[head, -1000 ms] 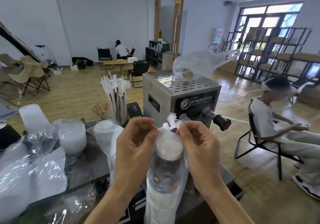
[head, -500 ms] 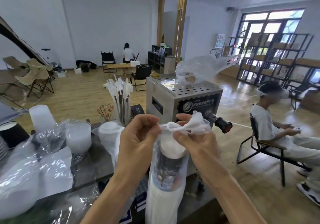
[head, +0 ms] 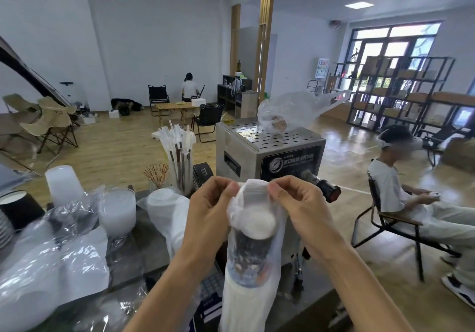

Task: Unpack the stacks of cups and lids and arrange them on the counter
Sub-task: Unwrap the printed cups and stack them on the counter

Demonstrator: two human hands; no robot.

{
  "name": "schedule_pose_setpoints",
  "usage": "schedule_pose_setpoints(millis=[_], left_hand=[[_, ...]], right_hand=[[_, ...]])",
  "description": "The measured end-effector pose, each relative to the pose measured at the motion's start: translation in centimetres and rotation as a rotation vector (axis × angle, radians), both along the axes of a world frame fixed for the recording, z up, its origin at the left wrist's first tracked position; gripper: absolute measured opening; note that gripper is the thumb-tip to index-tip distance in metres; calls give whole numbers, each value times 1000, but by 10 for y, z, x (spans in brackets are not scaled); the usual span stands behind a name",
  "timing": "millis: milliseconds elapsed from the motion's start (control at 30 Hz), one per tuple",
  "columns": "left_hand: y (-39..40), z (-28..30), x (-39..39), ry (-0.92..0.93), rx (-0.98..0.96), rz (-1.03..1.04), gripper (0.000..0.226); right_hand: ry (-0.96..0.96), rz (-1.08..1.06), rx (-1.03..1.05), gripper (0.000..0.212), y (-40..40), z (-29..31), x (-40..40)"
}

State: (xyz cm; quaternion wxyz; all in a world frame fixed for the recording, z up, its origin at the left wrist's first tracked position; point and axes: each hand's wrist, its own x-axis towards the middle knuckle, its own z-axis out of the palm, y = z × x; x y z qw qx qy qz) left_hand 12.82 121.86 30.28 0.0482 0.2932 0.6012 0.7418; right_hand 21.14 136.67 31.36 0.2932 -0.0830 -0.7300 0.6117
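Note:
A stack of dark printed paper cups (head: pixel 250 257) stands upright inside a thin plastic sleeve (head: pixel 248 303) in front of me. My left hand (head: pixel 208 218) pinches the sleeve's open top on the left. My right hand (head: pixel 300 203) pinches the same top edge on the right, so the mouth is spread over the cups' white base. On the counter (head: pixel 144 244) to the left stand a stack of clear lids (head: pixel 117 209), a frosted cup stack (head: pixel 64 184), a dark cup stack (head: pixel 15 209) and another wrapped white stack (head: pixel 167 208).
Crumpled plastic wrap (head: pixel 51 267) covers the counter's left side. A holder of wrapped straws (head: pixel 178 154) and a steel sealing machine (head: pixel 267 151) with a loose bag on top stand behind. A seated person (head: pixel 401 193) is at the right.
The twisted top of the sleeve has been undone; both hands now hold its mouth spread open over the cups. The view has shifted slightly.

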Motion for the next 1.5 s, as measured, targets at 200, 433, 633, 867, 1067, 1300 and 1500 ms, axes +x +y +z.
schedule_pose_setpoints(millis=[200,433,633,867,1067,1300,1500], left_hand=[[1,12,-1,179,-36,-75,12],[5,16,4,-39,125,21,18],[1,11,0,-75,154,6,16],[3,11,2,34,102,-78,22],[8,25,2,107,91,-154,16],[10,21,-3,-85,268,-144,17],[9,-23,12,-10,33,-189,46]], right_hand=[[65,21,85,20,-12,6,-2],[152,-7,44,19,-12,1,-3],[132,18,-165,15,-2,1,1],[172,60,-221,19,-10,-5,3],[237,41,-121,16,-15,7,1],[313,50,-285,17,-5,0,2],[144,130,-9,79,-15,-41,6]])
